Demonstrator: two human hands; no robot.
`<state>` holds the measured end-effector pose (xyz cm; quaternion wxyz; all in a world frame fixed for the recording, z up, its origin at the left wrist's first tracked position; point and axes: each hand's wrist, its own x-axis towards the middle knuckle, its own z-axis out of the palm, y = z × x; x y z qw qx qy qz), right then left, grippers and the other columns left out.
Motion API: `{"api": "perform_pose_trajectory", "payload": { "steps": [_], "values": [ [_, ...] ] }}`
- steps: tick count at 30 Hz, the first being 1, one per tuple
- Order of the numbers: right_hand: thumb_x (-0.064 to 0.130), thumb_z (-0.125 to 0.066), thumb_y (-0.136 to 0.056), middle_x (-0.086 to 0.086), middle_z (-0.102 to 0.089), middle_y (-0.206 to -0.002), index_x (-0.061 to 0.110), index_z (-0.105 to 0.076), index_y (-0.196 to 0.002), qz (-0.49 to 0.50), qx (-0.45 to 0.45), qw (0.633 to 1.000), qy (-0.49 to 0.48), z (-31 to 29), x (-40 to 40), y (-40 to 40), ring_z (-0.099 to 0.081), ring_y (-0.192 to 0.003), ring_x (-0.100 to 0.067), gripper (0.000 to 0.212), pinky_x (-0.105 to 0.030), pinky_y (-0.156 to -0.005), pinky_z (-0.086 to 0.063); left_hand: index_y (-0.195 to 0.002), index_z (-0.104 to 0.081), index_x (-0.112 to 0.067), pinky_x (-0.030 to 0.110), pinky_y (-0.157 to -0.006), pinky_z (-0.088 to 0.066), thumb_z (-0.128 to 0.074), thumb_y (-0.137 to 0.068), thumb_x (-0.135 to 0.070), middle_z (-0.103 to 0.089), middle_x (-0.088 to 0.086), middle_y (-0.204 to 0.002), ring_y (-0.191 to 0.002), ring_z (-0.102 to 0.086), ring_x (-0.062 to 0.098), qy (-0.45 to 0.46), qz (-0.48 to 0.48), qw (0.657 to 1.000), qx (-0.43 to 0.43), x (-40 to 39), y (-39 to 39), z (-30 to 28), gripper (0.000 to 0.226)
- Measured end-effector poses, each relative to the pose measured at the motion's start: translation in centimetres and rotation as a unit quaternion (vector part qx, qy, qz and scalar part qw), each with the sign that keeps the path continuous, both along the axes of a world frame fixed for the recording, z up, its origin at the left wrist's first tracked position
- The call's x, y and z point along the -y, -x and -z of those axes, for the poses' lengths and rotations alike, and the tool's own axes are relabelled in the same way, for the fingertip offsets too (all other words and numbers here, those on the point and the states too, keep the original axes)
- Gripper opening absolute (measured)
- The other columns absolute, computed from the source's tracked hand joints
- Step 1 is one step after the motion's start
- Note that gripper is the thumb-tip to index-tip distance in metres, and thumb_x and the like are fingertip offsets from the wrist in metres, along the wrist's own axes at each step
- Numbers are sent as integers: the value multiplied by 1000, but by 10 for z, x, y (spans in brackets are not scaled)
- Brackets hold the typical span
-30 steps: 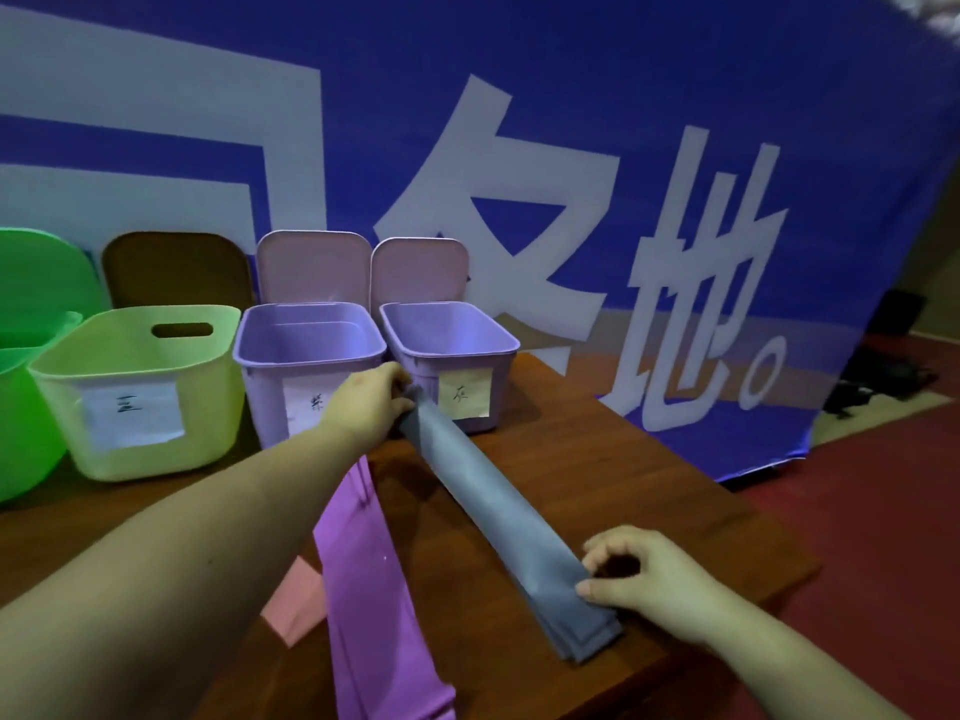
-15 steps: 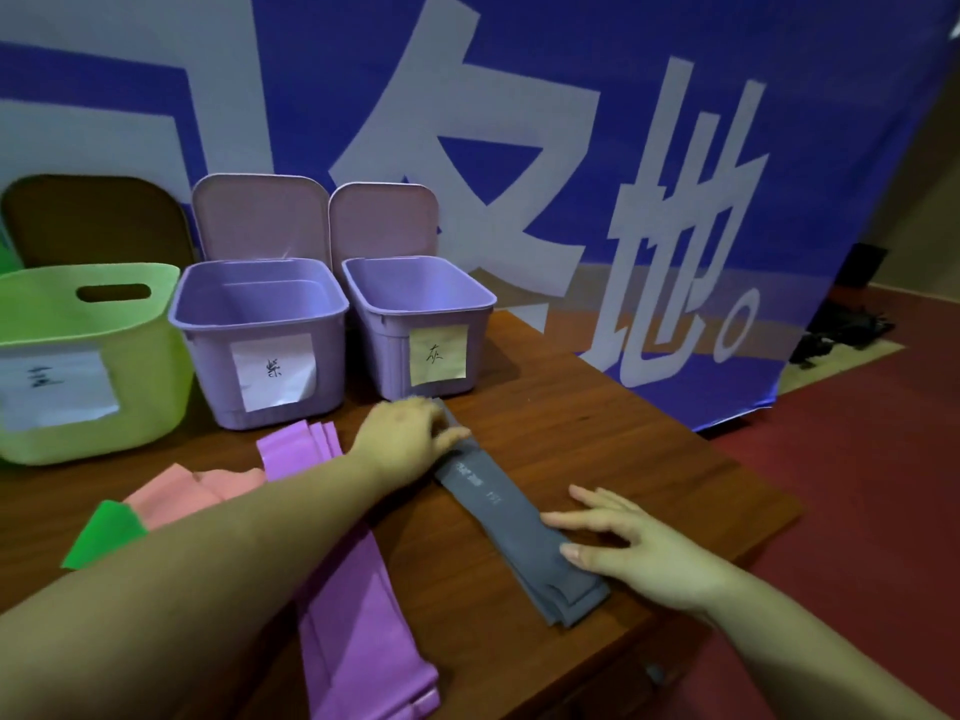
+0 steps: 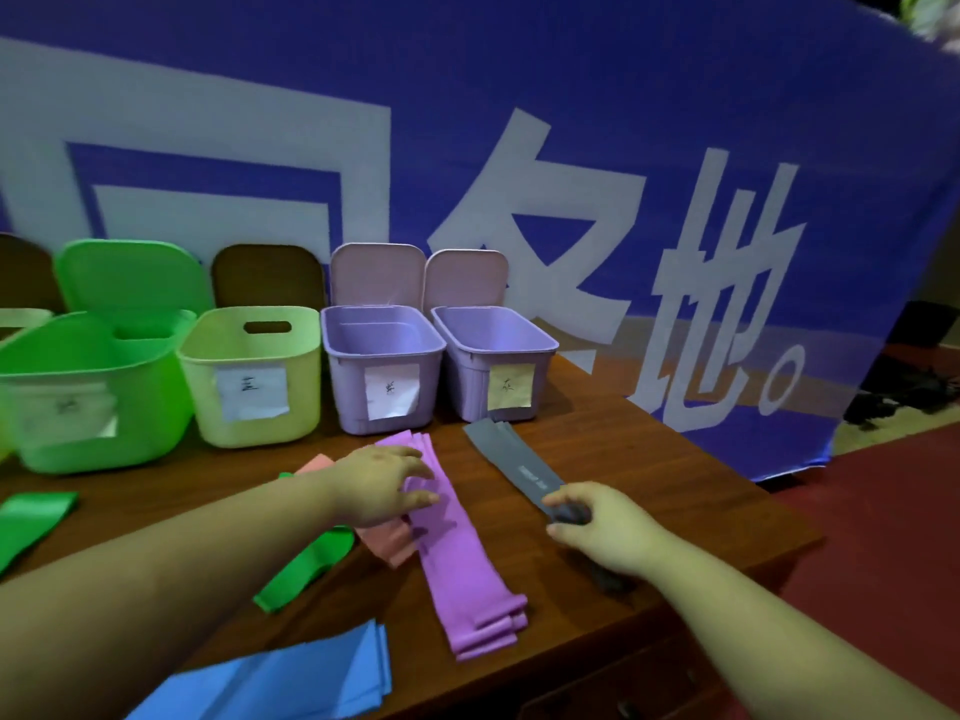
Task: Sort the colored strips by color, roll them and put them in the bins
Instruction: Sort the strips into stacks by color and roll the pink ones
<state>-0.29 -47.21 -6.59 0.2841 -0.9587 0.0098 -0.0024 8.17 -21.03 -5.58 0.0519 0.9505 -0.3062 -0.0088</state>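
Your right hand (image 3: 602, 527) is down on the near end of the gray strips (image 3: 511, 462), fingers curled over a dark rolled bit of that gray stack; through the blur it looks like a pinch on the roll, though the exact finger contact is hard to read. From your hand the gray strips run flat across the wooden table (image 3: 675, 491) toward the gray-labelled purple bin (image 3: 493, 366), their far end lying just in front of that bin's yellow note.

Your left hand (image 3: 382, 483) sits with fingers spread and fairly straight, resting on the purple strips (image 3: 457, 558), holding nothing. That purple stack lies left of the gray strips, one end near the purple bin with the white label (image 3: 382, 374), the other end toward you. Tucked under the purple stack's left edge is a pink strip (image 3: 387, 543), and left of that a green strip (image 3: 301, 569) angles down the table. A second green strip (image 3: 26, 522) lies far off to the left of the gray strips, and the blue strips (image 3: 291, 678) lie nearest you.

Left of the two purple bins stand the yellow-green bin (image 3: 249, 376) and the bright green bin (image 3: 88, 392), all with lids tipped up against the blue banner (image 3: 519, 96).
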Motion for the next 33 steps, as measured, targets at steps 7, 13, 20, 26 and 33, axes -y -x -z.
{"api": "perform_pose_trajectory", "payload": {
  "steps": [7,13,20,26,33],
  "values": [
    [27,-65,-85,4,-57,-129,27,-60,-122,-108,20,994,17,7,-90,1,-54,-115,-11,38,-20,-96,-40,-133,-51,-23,22,-106,-26,-48,-94,-46,-42,0,-145,-133,-39,15,38,-80,996,-22,-65,37,19,45],
    [30,-65,-84,0,-60,-127,25,-62,-121,-142,38,989,31,16,-139,-10,-57,-113,-14,38,-23,-96,-43,-130,-52,-24,18,-105,-28,-53,-93,-40,-49,-5,-138,-126,-44,10,108,-109,988,-21,-92,53,37,40],
    [39,-66,-83,0,-59,-121,23,-63,-118,-136,83,985,65,33,-178,-29,-53,-114,-19,39,-31,-97,-43,-122,-59,-26,10,-98,-29,-64,-86,-42,-55,-10,-125,-118,-48,4,190,-129,973,-21,-133,63,45,40],
    [38,-68,-81,0,-63,-111,22,-63,-108,-79,92,991,64,42,-196,-51,-57,-105,-20,32,-32,-89,-47,-108,-65,-31,18,-97,-41,-75,-71,-51,-55,-13,-116,-108,-51,0,209,-107,968,-84,-145,71,49,43],
    [31,-60,-87,-2,-62,-100,19,-65,-91,-79,122,984,108,39,-207,-57,-55,-98,-22,13,-30,-81,-46,-103,-70,-26,25,-100,-38,-65,-86,-36,-57,-7,-118,-111,-51,6,181,-78,978,-74,-153,70,47,20]
  ]
}}
